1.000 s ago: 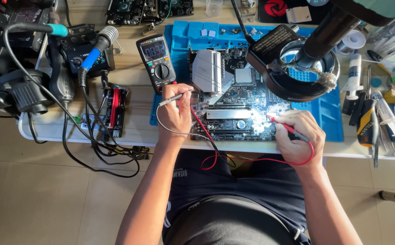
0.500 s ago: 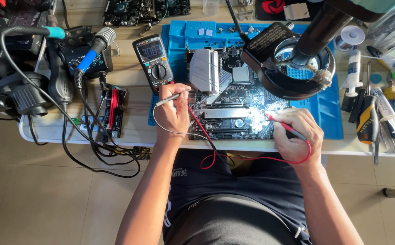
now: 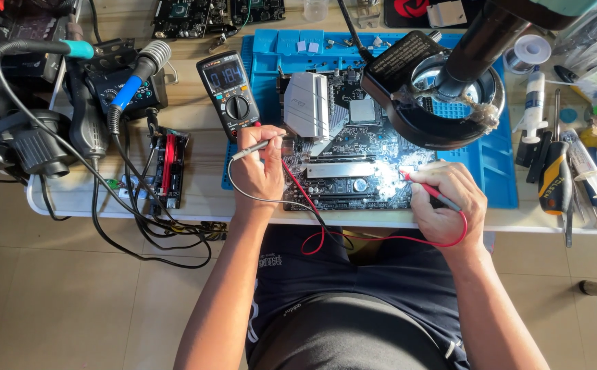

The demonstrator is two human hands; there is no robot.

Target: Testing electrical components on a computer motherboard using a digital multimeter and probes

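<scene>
A computer motherboard (image 3: 343, 154) lies on a blue work mat (image 3: 493, 164) on the bench. My left hand (image 3: 257, 171) pinches a thin metal test probe (image 3: 254, 149) whose tip touches the board's left edge. My right hand (image 3: 445, 202) grips a red test probe (image 3: 430, 190) with its tip on the board's lower right part. Red and black leads (image 3: 326, 236) loop from both probes over the table's front edge. A dark multimeter (image 3: 230, 92) with a lit screen lies just beyond my left hand.
A black ring lamp on an arm (image 3: 442, 96) hangs over the board's right half. Soldering tools and tangled cables (image 3: 106, 137) crowd the left; a small red circuit board (image 3: 169, 168) lies there. Screwdrivers, a tube and brushes (image 3: 565, 171) lie at the right. Tiled floor (image 3: 72, 294) shows below.
Both hands stay on their probes at nearly the same spots on the board. The view has shifted slightly; nothing was picked up or let go.
</scene>
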